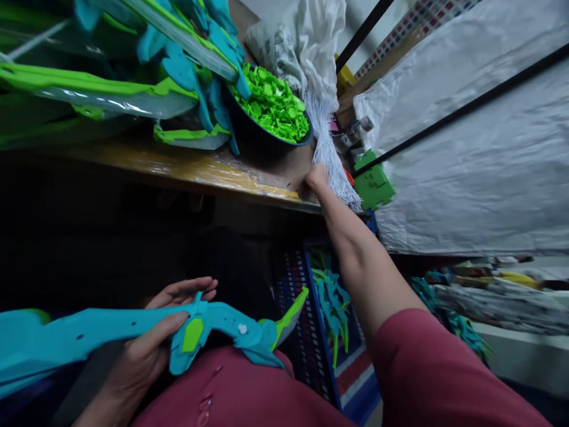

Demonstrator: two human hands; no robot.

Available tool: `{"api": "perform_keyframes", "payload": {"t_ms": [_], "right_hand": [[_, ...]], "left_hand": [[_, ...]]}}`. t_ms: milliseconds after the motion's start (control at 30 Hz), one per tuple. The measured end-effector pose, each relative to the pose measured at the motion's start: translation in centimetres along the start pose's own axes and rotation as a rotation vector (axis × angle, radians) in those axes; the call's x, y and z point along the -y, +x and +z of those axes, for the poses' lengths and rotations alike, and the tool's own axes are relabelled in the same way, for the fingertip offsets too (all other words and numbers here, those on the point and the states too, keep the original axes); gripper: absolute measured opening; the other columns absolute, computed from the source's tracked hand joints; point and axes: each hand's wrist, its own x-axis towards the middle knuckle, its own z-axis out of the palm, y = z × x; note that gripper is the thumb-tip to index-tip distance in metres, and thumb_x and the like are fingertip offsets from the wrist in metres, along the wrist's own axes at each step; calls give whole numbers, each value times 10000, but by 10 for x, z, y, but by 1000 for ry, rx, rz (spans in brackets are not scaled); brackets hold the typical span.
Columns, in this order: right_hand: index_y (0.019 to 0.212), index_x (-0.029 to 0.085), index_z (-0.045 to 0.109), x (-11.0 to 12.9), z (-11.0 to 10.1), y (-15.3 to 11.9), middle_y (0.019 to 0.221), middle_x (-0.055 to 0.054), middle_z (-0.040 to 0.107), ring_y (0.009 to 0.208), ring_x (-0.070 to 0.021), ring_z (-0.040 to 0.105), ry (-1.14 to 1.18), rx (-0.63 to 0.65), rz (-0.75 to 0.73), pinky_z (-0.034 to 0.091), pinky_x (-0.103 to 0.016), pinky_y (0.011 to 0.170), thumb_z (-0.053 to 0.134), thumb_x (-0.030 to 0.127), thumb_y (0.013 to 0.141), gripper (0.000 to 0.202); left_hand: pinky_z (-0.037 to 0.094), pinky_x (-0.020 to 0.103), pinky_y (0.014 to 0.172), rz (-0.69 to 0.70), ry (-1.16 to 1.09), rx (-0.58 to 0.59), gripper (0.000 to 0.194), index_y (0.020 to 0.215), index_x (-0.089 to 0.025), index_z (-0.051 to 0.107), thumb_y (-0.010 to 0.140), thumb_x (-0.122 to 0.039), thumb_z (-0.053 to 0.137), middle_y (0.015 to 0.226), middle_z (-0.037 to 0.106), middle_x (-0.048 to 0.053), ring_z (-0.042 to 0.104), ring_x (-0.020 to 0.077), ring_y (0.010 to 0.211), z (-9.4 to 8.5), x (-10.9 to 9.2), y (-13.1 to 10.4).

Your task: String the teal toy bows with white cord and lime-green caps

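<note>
My left hand is wrapped round a long teal plastic piece at the lower left, thumb on top and fingers behind it. The piece carries a bright green inset and has a green and grey curved tip at its right end. My right arm reaches forward to the table edge, where my right hand is beside a bundle of white strings. Its fingers are mostly hidden, so what it holds cannot be made out. Just beyond it stands a dark bowl full of small green parts.
Teal and green pieces are piled on the wrapped table at the upper left. A blue crate with similar pieces stands below my right arm. White sheeting and a green foam block are at the right.
</note>
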Motion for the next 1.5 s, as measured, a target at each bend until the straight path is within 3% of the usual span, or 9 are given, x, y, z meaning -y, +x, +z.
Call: {"api": "perform_keyframes", "payload": {"t_ms": [333,600,733,800,867,1033,1167,1367,1500], "right_hand": [[1268,147,622,-29,-17,-52,1285,-111,635,1132,-249,647,7,4,42,568,-468,972,664,383,992,365],[1166,137,656,-67,-22,-101,1142,-70,678,981,-206,681,93,167,-9,605,-383,850,658,391,996,306],[1045,134,664,-67,-9,-172,1008,-35,685,871,-163,671,159,243,-191,592,-339,789,647,334,1002,205],[935,137,656,-56,-1,-221,906,-9,675,818,-142,653,194,297,-337,557,-295,766,618,191,984,82],[874,158,651,-43,6,-273,842,8,665,788,-128,636,227,369,-506,500,-241,736,578,46,896,136],[1092,143,634,-23,2,-359,1030,-84,664,825,-199,609,183,454,-840,415,-296,669,562,87,822,284],[1046,155,593,-29,-16,-376,990,-78,626,762,-187,556,-22,420,-987,316,-316,610,473,82,880,217],[927,186,564,-45,-41,-383,958,-34,630,748,-163,548,-24,726,-1150,328,-321,631,486,81,867,144],[929,174,592,-64,-36,-382,931,-49,639,761,-177,574,-57,783,-1133,339,-323,644,459,34,858,206]], "left_hand": [[614,409,979,-20,-67,-35,499,1112,-233,798,639,-366,890,1278,742,139,624,416,1285,7,16,-16],[617,379,964,-31,-50,18,470,1123,-252,797,676,-377,866,1279,744,130,619,399,1299,23,17,-17],[566,455,1049,-69,-10,80,495,1139,-255,801,670,-398,868,1340,712,140,591,422,1326,26,19,-15],[523,473,1100,-48,-5,160,420,1141,-244,800,745,-381,821,1425,656,141,556,416,1366,27,21,-13],[492,497,1129,-40,-14,257,315,1081,-226,812,791,-346,784,1478,611,145,535,422,1386,27,22,-11],[510,509,1100,-66,2,381,274,1054,-197,816,789,-254,772,1492,594,160,586,426,1329,24,24,-11],[533,474,1077,18,-107,442,489,1258,-179,750,774,-252,759,1465,619,160,581,400,1339,14,26,-13],[558,433,1042,131,-241,490,579,1357,-149,684,789,-258,709,1335,705,167,653,330,1242,-4,16,-14],[584,447,994,248,-254,494,545,1302,-162,722,763,-241,708,1383,677,142,671,315,1174,-12,6,-17]]}}
